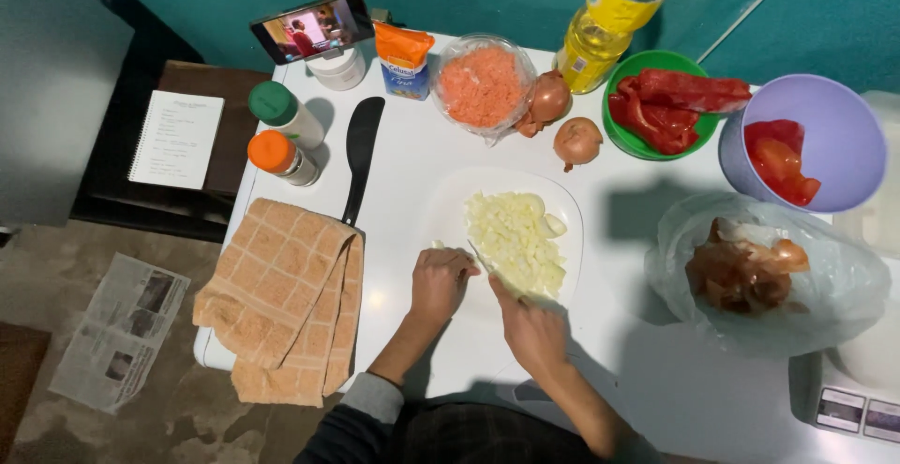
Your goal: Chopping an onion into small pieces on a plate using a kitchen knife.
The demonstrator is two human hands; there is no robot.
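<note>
A view from above of a white desk with a person's two bare hands at work near its front edge. The right hand has its fingers wrapped around the handle of a small kitchen knife, whose blade angles up and left onto a white rectangular cutting board. The left hand rests curled on the board just left of the blade; whether its fingers pinch anything cannot be told. A loose heap of pale chopped onion lies on the middle of the board, touching the knife tip.

Behind the board, a clear plastic tub holds shredded orange carrot. Beside it lie two whole brown onions. A green round bowl holds pieces of red pepper, and a lilac round bowl holds red tomato pieces. A clear plastic bag to the right holds brown onion skins. A tall bottle of yellow oil stands at the back.

To the left lie a black spatula, two spice jars with green and orange lids, and a folded peach checked towel hanging over the desk edge.
</note>
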